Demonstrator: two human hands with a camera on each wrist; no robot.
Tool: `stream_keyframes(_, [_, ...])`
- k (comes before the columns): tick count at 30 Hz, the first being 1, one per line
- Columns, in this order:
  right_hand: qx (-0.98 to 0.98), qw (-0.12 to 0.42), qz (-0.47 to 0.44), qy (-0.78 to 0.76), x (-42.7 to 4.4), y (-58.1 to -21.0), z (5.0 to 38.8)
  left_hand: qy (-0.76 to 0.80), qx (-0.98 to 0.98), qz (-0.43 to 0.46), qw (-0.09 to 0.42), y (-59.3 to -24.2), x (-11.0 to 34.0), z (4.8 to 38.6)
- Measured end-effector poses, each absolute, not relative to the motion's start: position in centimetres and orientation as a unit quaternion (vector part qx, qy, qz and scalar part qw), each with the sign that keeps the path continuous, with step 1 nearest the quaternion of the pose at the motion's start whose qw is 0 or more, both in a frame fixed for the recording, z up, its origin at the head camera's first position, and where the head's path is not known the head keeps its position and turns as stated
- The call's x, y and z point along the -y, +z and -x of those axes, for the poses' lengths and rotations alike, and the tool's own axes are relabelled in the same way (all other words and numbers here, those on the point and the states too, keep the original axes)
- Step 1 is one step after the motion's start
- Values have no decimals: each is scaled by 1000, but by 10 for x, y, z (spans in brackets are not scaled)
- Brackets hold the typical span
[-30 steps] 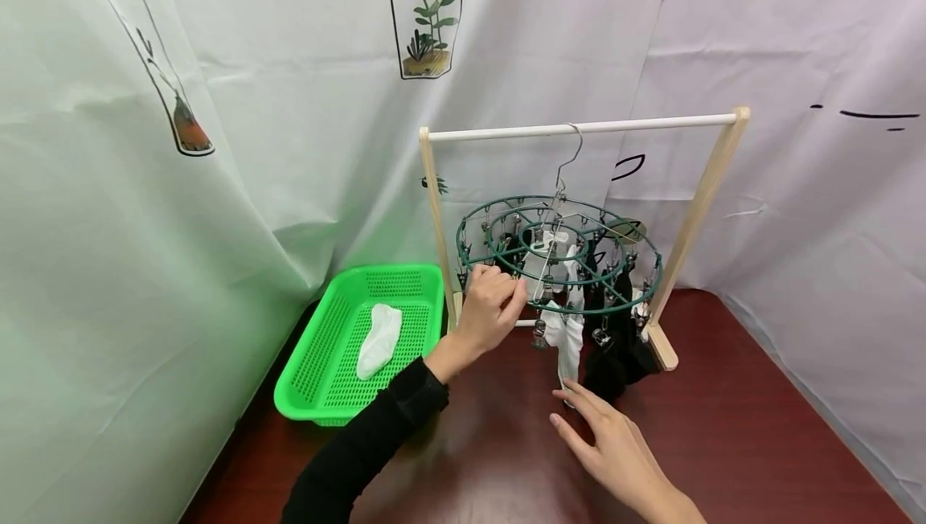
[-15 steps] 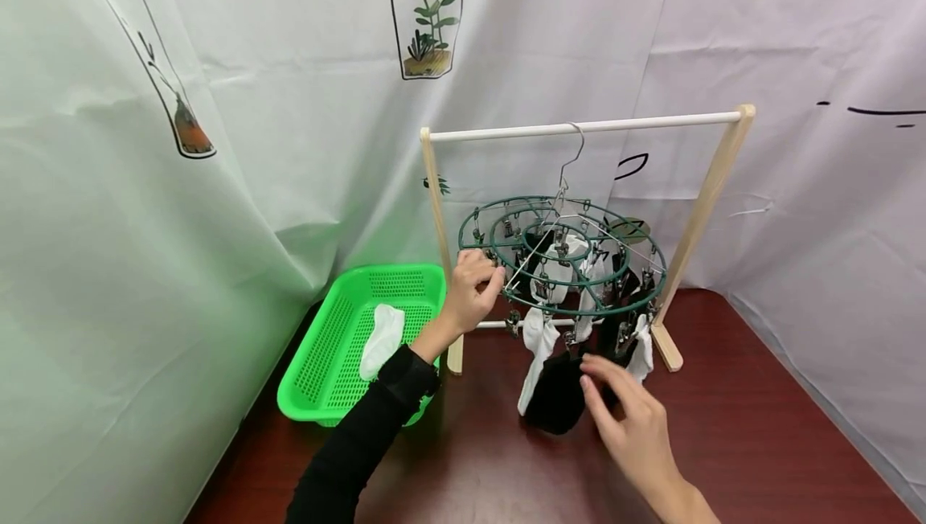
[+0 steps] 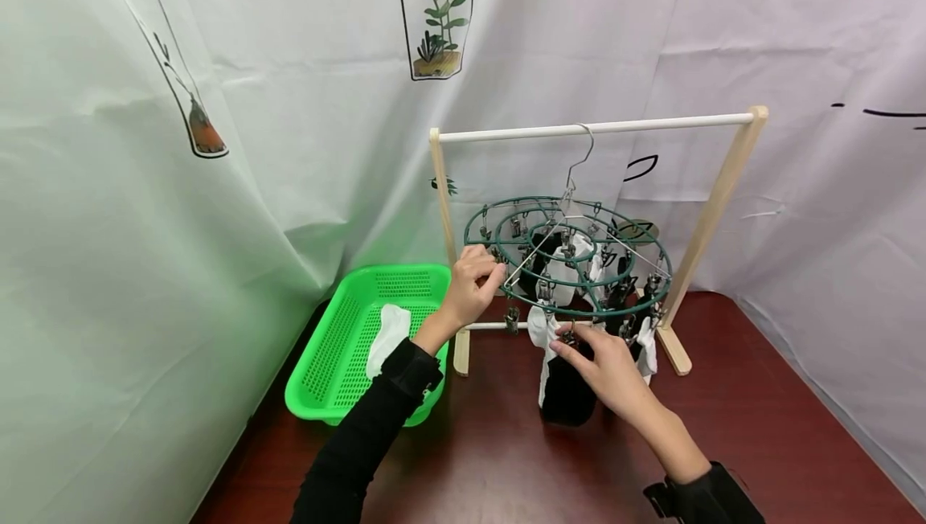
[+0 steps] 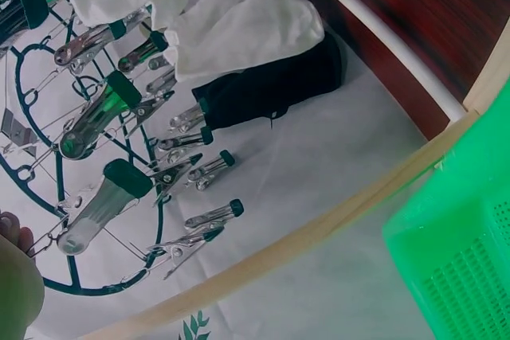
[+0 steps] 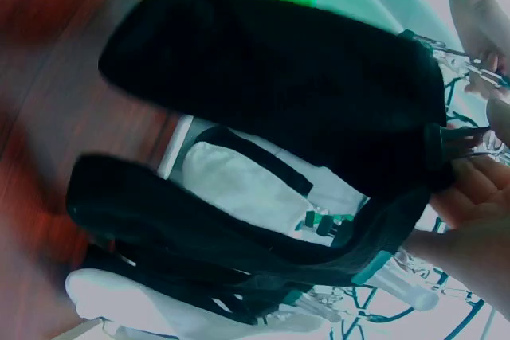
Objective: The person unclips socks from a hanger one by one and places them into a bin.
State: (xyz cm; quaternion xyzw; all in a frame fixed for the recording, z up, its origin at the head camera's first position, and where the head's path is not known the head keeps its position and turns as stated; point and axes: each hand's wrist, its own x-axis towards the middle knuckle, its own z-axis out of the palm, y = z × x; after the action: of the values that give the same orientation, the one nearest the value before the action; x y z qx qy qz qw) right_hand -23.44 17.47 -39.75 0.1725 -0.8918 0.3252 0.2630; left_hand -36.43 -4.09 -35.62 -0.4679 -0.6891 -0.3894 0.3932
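Plant-printed cloth backdrop [image 3: 325,98], reddish table [image 3: 499,444], right hand [image 3: 612,370] apparently pinching clip [image 5: 456,144]

White plant-printed curtain [image 3: 550,66] behind dark red table [image 3: 477,460]

Soft glare on the tabletop [image 3: 485,472]

left of the left hand [image 3: 473,289], a basket [image 3: 300,402] stands on the tabletop [image 3: 492,460], one loose sock [image 3: 391,335] inside. beyond both hands runs the rack's bar [image 3: 521,133], bearing the hanger [image 3: 567,244], its near left rim at the left hand. under the clip [image 5: 458,144] in the right hand [image 3: 611,367] hangs a clipped sock [image 3: 569,395].
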Motion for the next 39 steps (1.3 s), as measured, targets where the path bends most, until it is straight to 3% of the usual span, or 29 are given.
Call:
stream_keyframes(8, [878, 306, -166, 328, -173, -402, 236, -386, 713, 449, 376, -358, 43, 366])
stream_keyframes(12, [875, 313, -165, 331, -173, -404, 238, -385, 713, 414, 415, -358, 42, 358])
stream_keyframes(16, [874, 309, -166, 336, -173, -405, 240, -449, 678, 333, 478, -358, 36, 322])
stream_keyframes(18, [873, 305, -167, 341, -172, -405, 240, -507, 652, 312, 470, -365, 30, 295])
stream_keyframes(21, [871, 302, -167, 349, -170, -404, 240, -591, 649, 288, 383, -389, 20, 256])
stream_keyframes(24, [869, 305, -165, 354, -168, -403, 239, -646, 684, 235, 243, -419, 11, 236])
stream_keyframes(27, [869, 304, -161, 355, -167, -401, 239, -631, 748, 180, 102, -441, 4, 238])
stream_keyframes(31, [873, 295, -157, 355, -167, -400, 238, -558, 810, 175, -50, -453, 1, 254])
stream_keyframes(35, [880, 291, -156, 342, -168, -401, 238, -567, 783, 216, -138, -455, 4, 266])
stream_keyframes(39, [889, 306, -145, 309, -171, -400, 238, -603, 743, 228, -177, -458, 12, 271])
